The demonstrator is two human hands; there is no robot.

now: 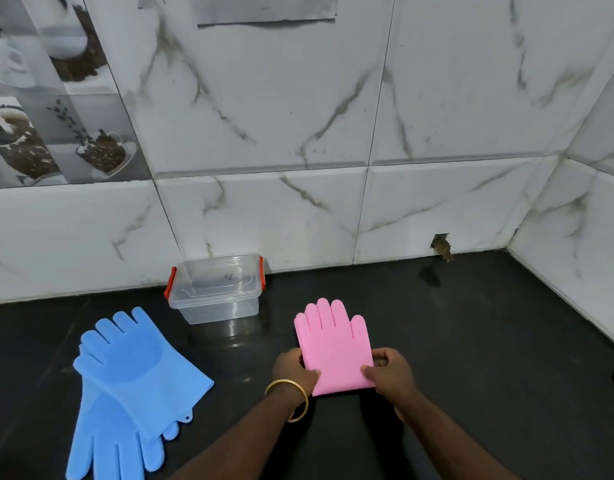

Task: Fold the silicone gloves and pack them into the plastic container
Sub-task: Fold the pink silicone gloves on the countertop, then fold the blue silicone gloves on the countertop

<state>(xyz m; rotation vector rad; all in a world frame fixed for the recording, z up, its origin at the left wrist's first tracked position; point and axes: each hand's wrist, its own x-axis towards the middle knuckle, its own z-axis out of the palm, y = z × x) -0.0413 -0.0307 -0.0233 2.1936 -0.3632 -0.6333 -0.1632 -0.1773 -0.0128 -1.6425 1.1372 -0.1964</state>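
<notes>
Both hands, left [293,370] and right [388,370], fingers pinching folded pink glove [333,344] edges; springy silicone may unfold if released; container [217,289] lid appears shut.

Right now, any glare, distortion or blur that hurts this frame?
Head view: wide-angle bending curves the wall tiles near the edges; soft glare on the black counter below the container; pink glove and both hands stay sharp.

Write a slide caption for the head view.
Both hands hold a folded pink glove; blue gloves and lidded container wait.
</notes>
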